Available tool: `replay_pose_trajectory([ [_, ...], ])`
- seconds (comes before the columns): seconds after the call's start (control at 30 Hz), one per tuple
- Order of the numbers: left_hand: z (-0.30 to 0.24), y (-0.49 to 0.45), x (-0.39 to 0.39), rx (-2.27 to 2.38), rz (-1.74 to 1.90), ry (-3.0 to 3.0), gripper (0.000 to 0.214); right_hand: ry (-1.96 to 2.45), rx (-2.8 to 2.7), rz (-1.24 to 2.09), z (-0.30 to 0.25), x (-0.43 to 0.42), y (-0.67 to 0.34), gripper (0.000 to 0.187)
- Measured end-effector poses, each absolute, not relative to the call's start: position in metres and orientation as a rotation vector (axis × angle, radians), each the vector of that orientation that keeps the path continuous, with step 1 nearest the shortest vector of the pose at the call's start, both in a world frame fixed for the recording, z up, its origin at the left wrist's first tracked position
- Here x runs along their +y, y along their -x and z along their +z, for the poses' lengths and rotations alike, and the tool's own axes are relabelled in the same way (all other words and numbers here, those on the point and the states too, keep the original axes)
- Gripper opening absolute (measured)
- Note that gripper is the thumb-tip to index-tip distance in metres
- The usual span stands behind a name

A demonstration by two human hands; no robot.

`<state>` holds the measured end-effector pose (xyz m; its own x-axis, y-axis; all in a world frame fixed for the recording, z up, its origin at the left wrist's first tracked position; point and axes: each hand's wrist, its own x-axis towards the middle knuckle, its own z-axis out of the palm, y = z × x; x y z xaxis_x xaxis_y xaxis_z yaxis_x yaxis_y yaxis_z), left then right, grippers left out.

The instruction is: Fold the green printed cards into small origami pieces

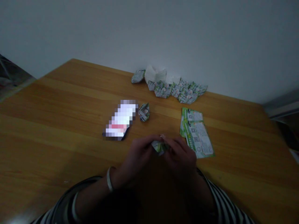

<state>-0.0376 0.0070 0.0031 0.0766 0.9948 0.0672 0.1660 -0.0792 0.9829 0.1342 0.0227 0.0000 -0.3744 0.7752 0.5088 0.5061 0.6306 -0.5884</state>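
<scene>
Well in from the back edge of the table (58, 118), the left hand (140, 152) and right hand (181, 154) pinch a green-and-white paper (158, 147) between them, apparently creased, though dimness blurs it. Leaflets (199, 140) lie toward the right edge; crumpled papers (188, 91) line the back.

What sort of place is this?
Likely a room in a home or small office, can't tell which: a bare-wood-look table against a plain pale wall, with a phone and printed leaflets on it.
</scene>
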Motion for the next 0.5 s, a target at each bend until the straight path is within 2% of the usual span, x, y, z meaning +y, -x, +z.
replay_pose_trajectory([
  [0.1, 0.0097, 0.0362, 0.0101, 1.137, 1.126, -1.076, 0.021, 0.953, -1.914, 0.505, 0.0027, 0.0261, -0.1381, 0.032],
  [0.27, 0.0101, 0.0382, 0.0135, 0.773, 1.077, -0.658, 0.043, 0.990, -1.754, 0.572, 0.0043, 0.0317, -0.1423, 0.022],
  [0.43, 0.0056, 0.0392, 0.0155, 0.944, 1.025, -0.647, 0.021, 0.944, -1.822, 0.626, -0.0002, 0.0287, -0.1407, 0.025],
  [0.5, 0.0047, 0.0387, 0.0148, 1.011, 1.009, -0.696, 0.020, 0.911, -1.858, 0.635, -0.0002, 0.0268, -0.1386, 0.025],
])
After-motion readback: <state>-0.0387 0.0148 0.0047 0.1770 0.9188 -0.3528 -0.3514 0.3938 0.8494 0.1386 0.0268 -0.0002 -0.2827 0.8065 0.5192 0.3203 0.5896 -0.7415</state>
